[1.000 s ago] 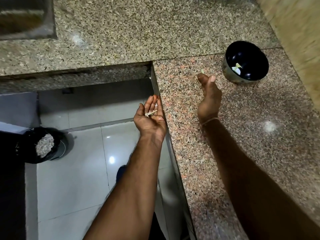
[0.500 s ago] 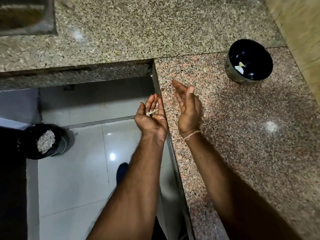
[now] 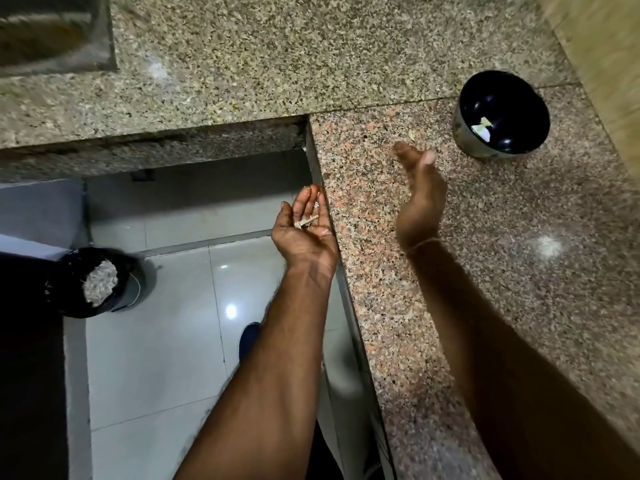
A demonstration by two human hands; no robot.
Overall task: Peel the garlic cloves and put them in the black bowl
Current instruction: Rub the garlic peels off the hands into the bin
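Note:
The black bowl stands on the reddish granite counter at the far right, with pale garlic pieces in its bottom. My left hand is cupped palm up just off the counter's left edge, and dry garlic peel scraps lie on it. My right hand stands on its edge on the counter with its fingers straight and together, holding nothing, a hand's width short of the bowl. A small peel scrap lies on the counter just beyond its fingertips.
A black waste bin with pale peels inside stands on the tiled floor at lower left. A steel sink is set into the grey counter at top left. A yellowish wall borders the right side. A dark shoe shows below my left arm.
My right hand swept from near the bowl toward my left hand, then moved back out toward the bowl. My left hand stayed cupped at the counter's edge.

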